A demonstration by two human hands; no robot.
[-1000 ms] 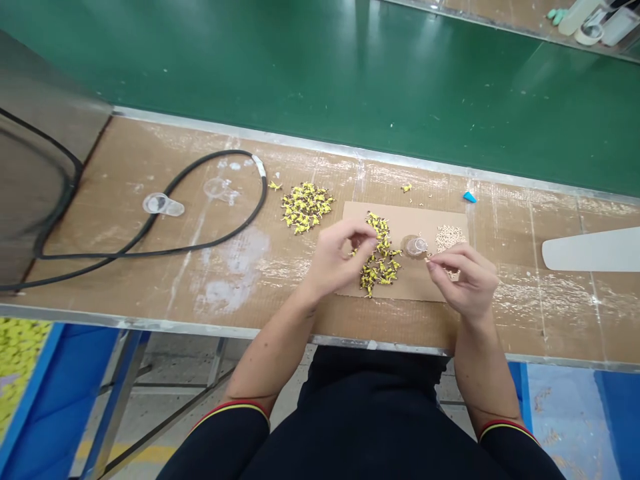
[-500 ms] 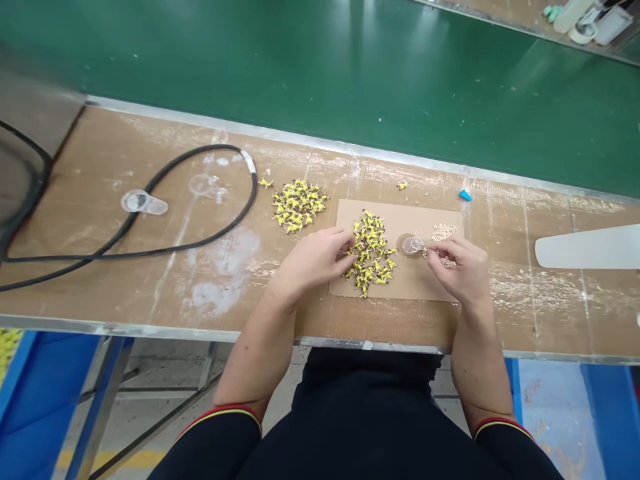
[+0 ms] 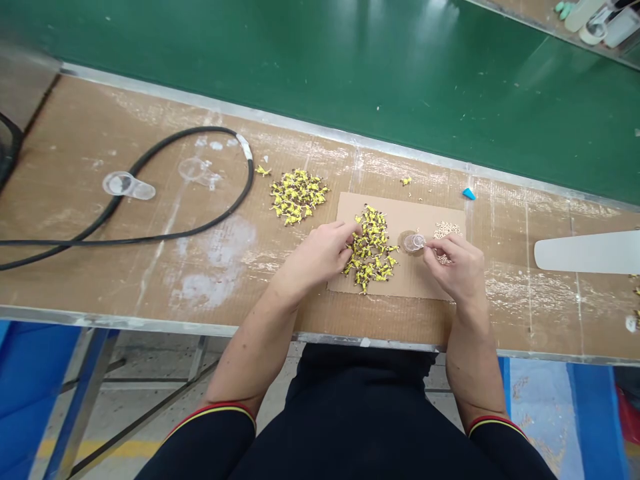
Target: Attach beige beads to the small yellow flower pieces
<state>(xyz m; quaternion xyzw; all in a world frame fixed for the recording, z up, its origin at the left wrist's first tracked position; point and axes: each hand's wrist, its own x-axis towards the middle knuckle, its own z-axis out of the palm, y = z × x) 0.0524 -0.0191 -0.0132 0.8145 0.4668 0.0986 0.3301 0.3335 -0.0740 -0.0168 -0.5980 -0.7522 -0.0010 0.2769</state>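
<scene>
My left hand point(image 3: 327, 251) is at the left edge of a pile of small yellow-and-black figures point(image 3: 373, 243) on a cardboard sheet point(image 3: 415, 283). Its index finger and thumb are apart, with nothing visible between them. My right hand point(image 3: 456, 265) is closed in a pinch beside a small clear plastic cup point(image 3: 413, 243). The fingertips meet at the cup's right side; whatever they pinch is too small to make out. Tiny pale pieces point(image 3: 447, 230) lie behind and partly under that hand.
A second heap of yellow figures point(image 3: 299, 195) lies left of the cardboard. Further left are a looped black cable point(image 3: 200, 227) and clear plastic scoops point(image 3: 129, 186). A blue piece point(image 3: 469, 194) and a white flat blade point(image 3: 587, 252) lie to the right. A green surface point(image 3: 300, 73) runs behind the bench.
My left hand has shifted slightly up along the pile, and its finger and thumb have spread. My right fingertips remain near the cup. The camera view has tilted slightly.
</scene>
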